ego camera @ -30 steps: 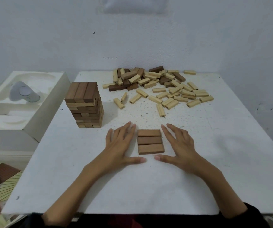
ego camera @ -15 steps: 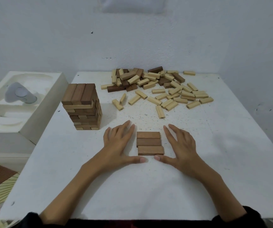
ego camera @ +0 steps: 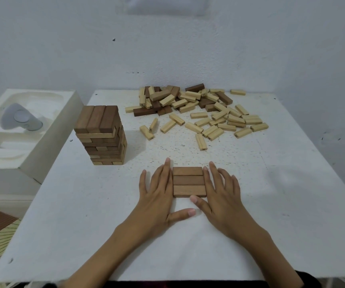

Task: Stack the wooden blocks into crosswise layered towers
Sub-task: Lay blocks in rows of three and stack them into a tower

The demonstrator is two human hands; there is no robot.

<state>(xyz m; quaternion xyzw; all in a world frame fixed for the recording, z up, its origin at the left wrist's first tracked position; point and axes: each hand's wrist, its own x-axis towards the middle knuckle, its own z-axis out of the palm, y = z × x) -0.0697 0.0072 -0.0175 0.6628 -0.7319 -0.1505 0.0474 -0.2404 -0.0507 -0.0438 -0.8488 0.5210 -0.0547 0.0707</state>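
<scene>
Since our layer lies on the table between our left hand and right hand, both flat with straight fingers against its ends, uneven pressure could skew it, and a careless reach for the pile might topple the tower

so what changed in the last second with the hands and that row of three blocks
Both hands closed in: the left hand and right hand now press straight fingers against the ends of the three brown blocks, squaring them up; before, gaps showed. Nothing was gripped or let go. The tower and the loose pile stayed put.
</scene>
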